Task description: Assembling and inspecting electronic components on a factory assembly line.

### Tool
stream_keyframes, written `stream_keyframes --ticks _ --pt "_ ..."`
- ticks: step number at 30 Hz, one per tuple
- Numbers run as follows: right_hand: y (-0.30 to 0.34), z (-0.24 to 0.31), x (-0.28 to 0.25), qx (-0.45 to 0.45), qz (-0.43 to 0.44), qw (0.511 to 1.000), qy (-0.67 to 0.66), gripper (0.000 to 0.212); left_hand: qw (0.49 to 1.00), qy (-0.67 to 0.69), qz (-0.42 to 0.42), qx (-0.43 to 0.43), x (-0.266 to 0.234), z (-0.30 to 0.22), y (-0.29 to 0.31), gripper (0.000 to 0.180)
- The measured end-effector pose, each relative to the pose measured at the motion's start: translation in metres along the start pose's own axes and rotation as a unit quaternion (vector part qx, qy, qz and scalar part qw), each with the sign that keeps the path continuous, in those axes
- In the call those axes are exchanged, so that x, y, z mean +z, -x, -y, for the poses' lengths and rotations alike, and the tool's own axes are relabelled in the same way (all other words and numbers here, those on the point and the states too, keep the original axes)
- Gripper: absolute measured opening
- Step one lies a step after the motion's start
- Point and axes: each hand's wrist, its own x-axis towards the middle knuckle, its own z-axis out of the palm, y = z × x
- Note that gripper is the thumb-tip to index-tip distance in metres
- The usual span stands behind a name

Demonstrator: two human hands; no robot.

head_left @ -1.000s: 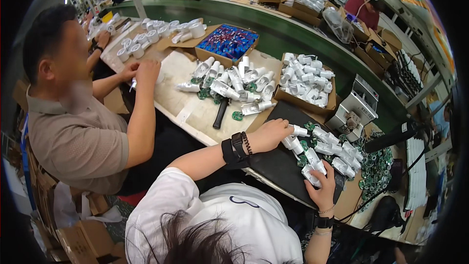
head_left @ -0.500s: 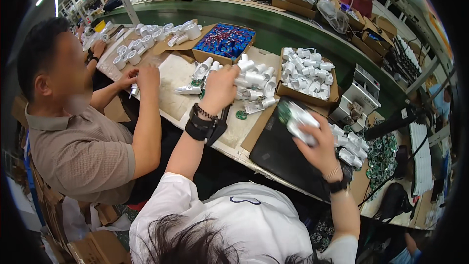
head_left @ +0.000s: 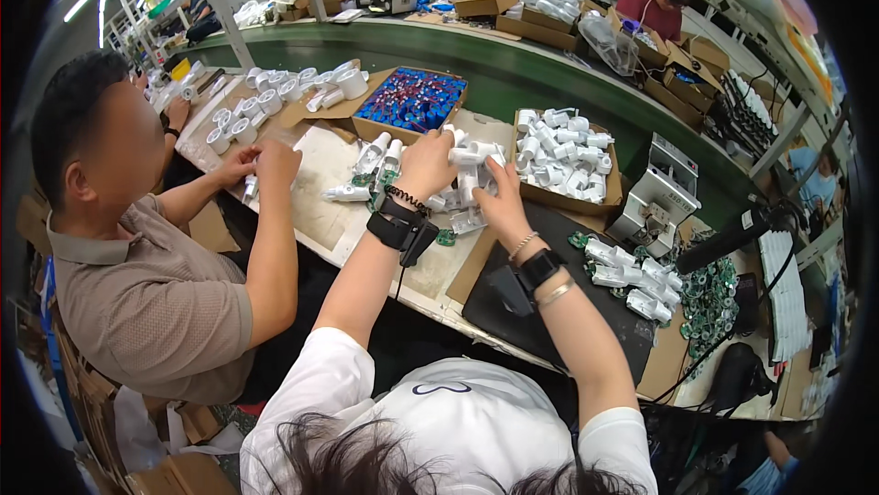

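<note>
My left hand (head_left: 428, 163) reaches over a pile of white plastic housings, its fingers curled and closed on one housing (head_left: 461, 137) at the upper edge of the pile. Beside it, my right hand (head_left: 501, 206) has its thumb and fingers around another white housing (head_left: 468, 182). Their fingertips are partly hidden among the parts. More white housings (head_left: 373, 154) with green circuit boards lie just left of my left hand. To the right, a group of white housings (head_left: 626, 268) with green boards rests on a black mat (head_left: 526, 289).
A box of white fittings (head_left: 615, 185) stands beyond my right hand, next to a metal machine (head_left: 657, 193). Blue wired parts fill a cardboard box (head_left: 465, 101) behind the pile. Green boards (head_left: 710, 307) are heaped at right. A co-worker's hands (head_left: 261, 167) work at left.
My right hand has moved left from above the mat, where it carried white housings with a green board, to the pile. Housings it partly hid on the mat now show. My left hand stays there.
</note>
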Motion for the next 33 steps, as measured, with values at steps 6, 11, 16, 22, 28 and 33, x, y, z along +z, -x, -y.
stream_keyframes --ticks 6,11,16,22,28,33 --pt "0.048 0.05 -0.108 -0.067 0.152 0.986 -0.011 0.05 0.99 0.071 -0.047 0.112 -0.02 0.001 0.032 0.04" --pt "0.09 0.063 -0.221 -0.134 0.225 0.944 0.198 0.054 0.971 0.134 -0.026 0.196 -0.042 -0.051 0.049 0.042" --pt "0.133 0.021 -0.293 -0.085 0.024 0.935 0.344 0.066 0.912 0.209 0.119 0.331 -0.018 -0.127 0.074 0.041" --pt "0.151 -0.009 -0.314 -0.045 0.005 0.912 0.408 0.08 0.889 0.151 0.224 0.369 0.029 -0.176 0.076 0.041" --pt "0.138 -0.036 -0.327 -0.025 0.056 0.889 0.454 0.079 0.88 0.118 0.181 0.424 0.077 -0.217 0.069 0.037" --pt "0.13 -0.041 -0.334 0.009 0.077 0.902 0.426 0.067 0.893 0.085 0.169 0.407 0.101 -0.214 0.074 0.031"
